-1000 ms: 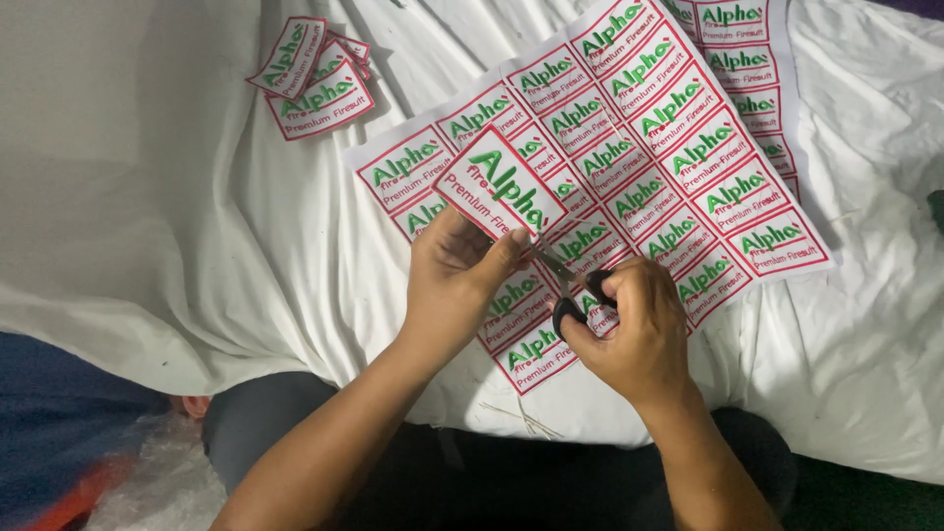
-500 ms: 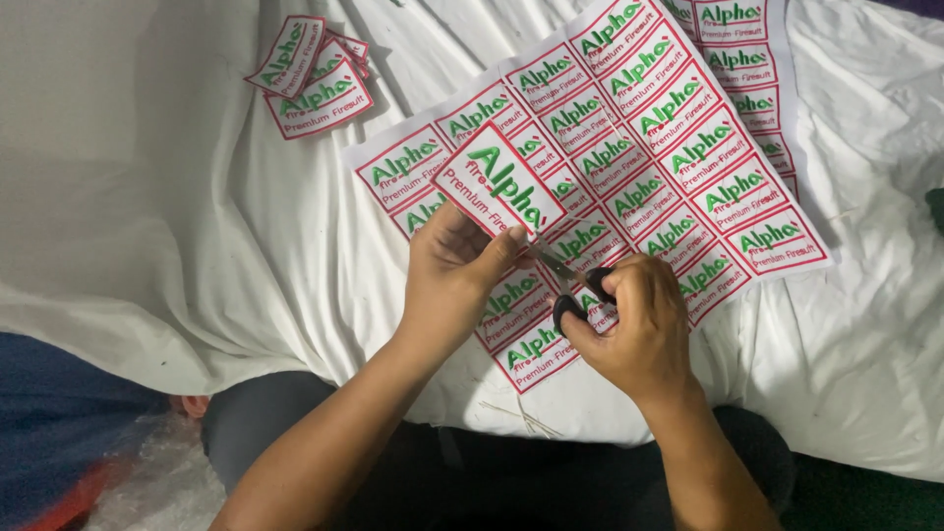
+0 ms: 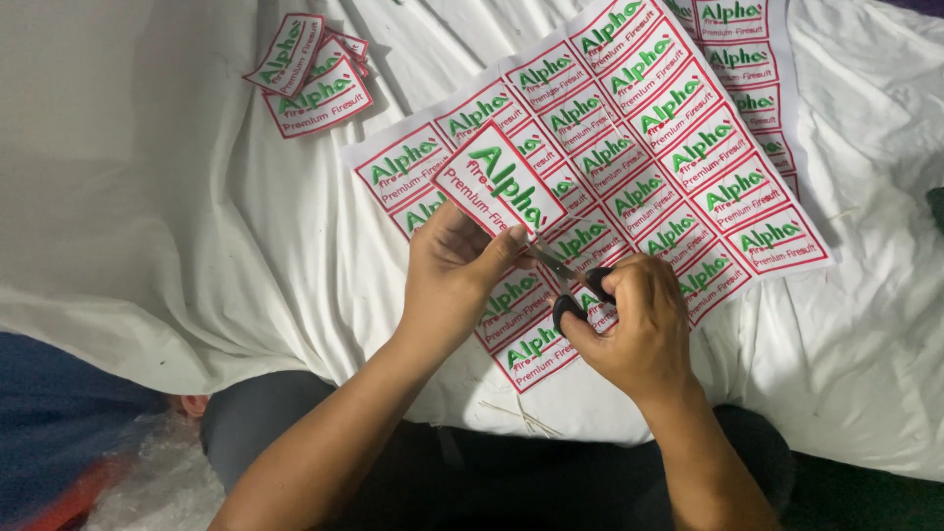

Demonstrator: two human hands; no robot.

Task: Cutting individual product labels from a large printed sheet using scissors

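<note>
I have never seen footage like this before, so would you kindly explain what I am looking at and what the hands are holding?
There is no machine here: the one camera sits on a person's head and looks down at their own two bare hands. The left hand holds up a single cut label, white with a red border and green lettering. The right hand grips black-handled scissors, whose blades point at the label's edge. Beneath lies a large printed sheet of the same labels on a crumpled white cloth. A small pile of cut labels rests at the upper left.
</note>
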